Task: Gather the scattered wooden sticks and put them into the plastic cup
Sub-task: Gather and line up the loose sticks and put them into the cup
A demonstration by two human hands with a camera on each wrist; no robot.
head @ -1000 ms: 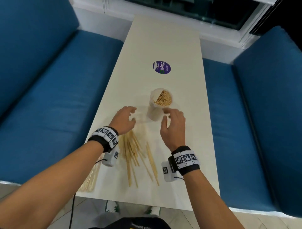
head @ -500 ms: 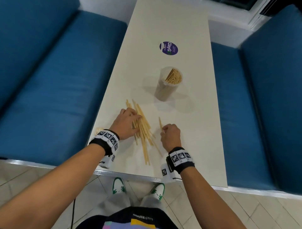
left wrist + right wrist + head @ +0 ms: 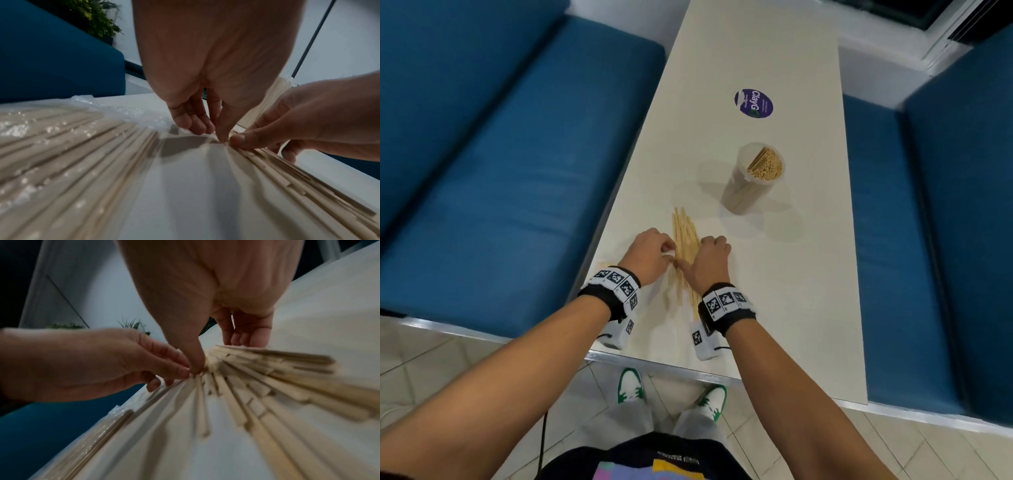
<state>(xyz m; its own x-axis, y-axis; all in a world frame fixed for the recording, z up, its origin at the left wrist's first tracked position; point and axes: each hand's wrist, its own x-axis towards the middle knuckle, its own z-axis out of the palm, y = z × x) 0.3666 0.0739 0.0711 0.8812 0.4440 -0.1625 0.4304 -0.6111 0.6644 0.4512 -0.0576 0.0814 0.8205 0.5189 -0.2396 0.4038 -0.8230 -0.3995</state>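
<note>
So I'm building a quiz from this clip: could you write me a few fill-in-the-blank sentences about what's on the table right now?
1. The loose sticks lie on the table between the left hand and the ____ hand.
2. The plastic cup already holds many ____.
3. Beyond the cup lies a round ____ sticker.
4. The benches on both sides are ____.

Missing words: right; sticks; purple; blue

a café-style booth: blue padded benches (image 3: 524, 178) flank a long white table (image 3: 750, 51) bearing a round sticker (image 3: 753, 103).
</note>
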